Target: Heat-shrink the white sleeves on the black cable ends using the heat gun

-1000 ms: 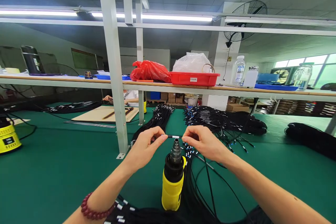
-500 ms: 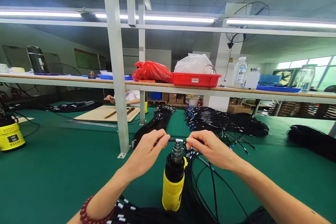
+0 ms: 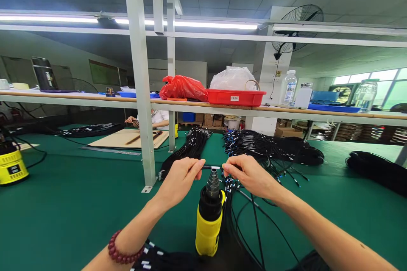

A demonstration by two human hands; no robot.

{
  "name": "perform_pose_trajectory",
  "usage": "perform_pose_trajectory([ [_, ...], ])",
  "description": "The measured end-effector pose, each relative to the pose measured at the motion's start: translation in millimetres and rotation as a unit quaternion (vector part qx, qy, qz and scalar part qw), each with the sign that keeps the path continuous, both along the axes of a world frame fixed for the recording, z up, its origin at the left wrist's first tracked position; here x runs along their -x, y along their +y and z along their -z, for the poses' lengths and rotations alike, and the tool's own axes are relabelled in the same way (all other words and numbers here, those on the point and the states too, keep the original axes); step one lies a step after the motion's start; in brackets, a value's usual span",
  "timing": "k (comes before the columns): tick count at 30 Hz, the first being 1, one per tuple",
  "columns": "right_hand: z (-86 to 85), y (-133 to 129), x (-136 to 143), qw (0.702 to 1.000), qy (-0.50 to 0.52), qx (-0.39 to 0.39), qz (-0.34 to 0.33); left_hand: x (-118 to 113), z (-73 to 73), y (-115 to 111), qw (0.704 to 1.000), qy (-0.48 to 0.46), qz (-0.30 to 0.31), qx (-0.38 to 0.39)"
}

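Note:
A black cable (image 3: 207, 167) with a white sleeve (image 3: 215, 168) on it is stretched level between my two hands. My left hand (image 3: 182, 178) pinches its left end, and my right hand (image 3: 249, 174) pinches it just right of the sleeve. Directly under the sleeve stands a yellow and black heat gun (image 3: 209, 224), upright, its stepped metal nozzle (image 3: 213, 183) pointing up. More black cables (image 3: 227, 216) run down beside the gun on the right. A bundle with white sleeves (image 3: 152, 256) lies by my left wrist, which wears a dark red bead bracelet.
Cable bundles (image 3: 187, 148) lie behind my hands and at the right (image 3: 378, 171). A white post (image 3: 140, 76) rises left of centre. The shelf (image 3: 190, 105) carries a red tray (image 3: 235, 98) and bottles. Another yellow tool (image 3: 12, 167) stands far left; a person's hand (image 3: 130, 120) shows behind.
Both hands have shifted very slightly, and the cable sits a little higher over the nozzle. My grip on it looks the same.

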State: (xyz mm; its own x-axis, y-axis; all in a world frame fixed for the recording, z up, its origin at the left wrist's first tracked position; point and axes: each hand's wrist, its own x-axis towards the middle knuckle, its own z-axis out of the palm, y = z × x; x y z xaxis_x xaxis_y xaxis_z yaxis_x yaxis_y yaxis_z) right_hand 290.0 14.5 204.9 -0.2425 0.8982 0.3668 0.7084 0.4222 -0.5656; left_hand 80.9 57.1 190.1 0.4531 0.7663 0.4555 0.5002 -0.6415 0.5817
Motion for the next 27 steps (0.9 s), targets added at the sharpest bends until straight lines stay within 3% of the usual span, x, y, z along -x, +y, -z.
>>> perform_pose_trajectory([
  [7,6.9,-5,6,0.997,0.076,-0.020,0.013,5,1.5,-7,0.999,-0.049,0.008,-0.001],
  [11,11.4,-30,17,0.998,0.066,-0.011,0.004,17,6.0,-29,0.998,-0.059,0.012,0.026],
  [14,20.0,-48,30,0.998,0.068,-0.001,-0.009,29,17.2,-52,0.997,-0.054,0.015,0.053],
  [20,57.1,-60,59,0.996,0.076,0.016,-0.037,52,56.6,-88,0.993,-0.070,-0.023,0.096],
  [27,116.0,-63,81,0.989,0.105,0.061,-0.081,69,95.6,-104,0.983,-0.118,-0.104,0.095],
])
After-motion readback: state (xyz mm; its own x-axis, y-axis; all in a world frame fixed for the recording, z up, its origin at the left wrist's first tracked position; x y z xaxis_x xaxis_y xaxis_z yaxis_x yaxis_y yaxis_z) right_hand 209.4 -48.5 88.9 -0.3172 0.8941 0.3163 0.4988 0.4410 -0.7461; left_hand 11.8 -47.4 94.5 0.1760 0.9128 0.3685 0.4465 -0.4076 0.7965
